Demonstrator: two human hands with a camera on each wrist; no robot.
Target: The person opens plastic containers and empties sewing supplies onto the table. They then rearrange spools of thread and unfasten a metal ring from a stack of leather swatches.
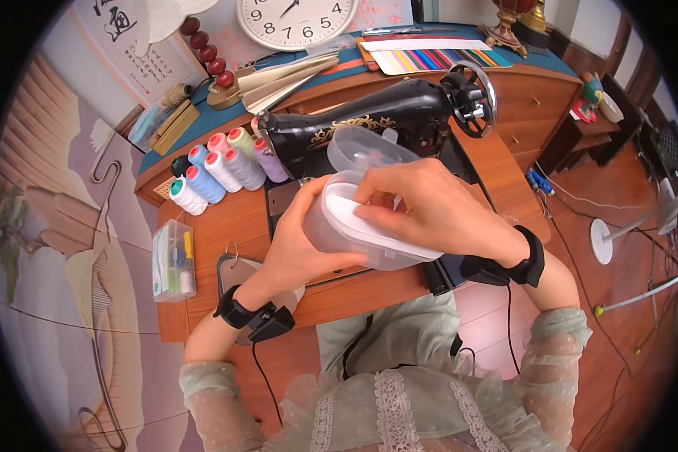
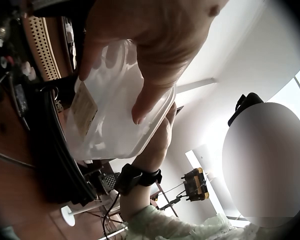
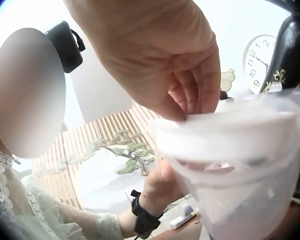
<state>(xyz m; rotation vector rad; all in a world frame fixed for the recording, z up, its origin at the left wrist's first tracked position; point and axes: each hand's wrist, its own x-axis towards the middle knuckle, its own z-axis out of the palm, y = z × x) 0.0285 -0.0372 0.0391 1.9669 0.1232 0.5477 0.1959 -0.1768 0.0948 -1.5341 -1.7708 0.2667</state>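
Observation:
Over the front of the table, my left hand (image 1: 290,248) grips a translucent plastic box (image 1: 390,260) with rounded ends, thumb along its near wall and fingers round the far end. The box is tilted, and its clear lid (image 1: 358,151) stands open at the back. A white oval insert (image 1: 342,206) sits in the mouth of the box. My right hand (image 1: 426,207) pinches the insert from above between thumb and fingers. In the left wrist view, a beige label (image 2: 85,110) shows on the box wall. The right wrist view has the fingertips right at the insert's edge.
A black sewing machine (image 1: 354,117) stands just behind the box. Several thread spools (image 1: 222,169) cluster to its left. A clear case of small tools (image 1: 175,260) sits at the table's left edge. A wall clock (image 1: 297,19) and colour chart (image 1: 433,60) are behind.

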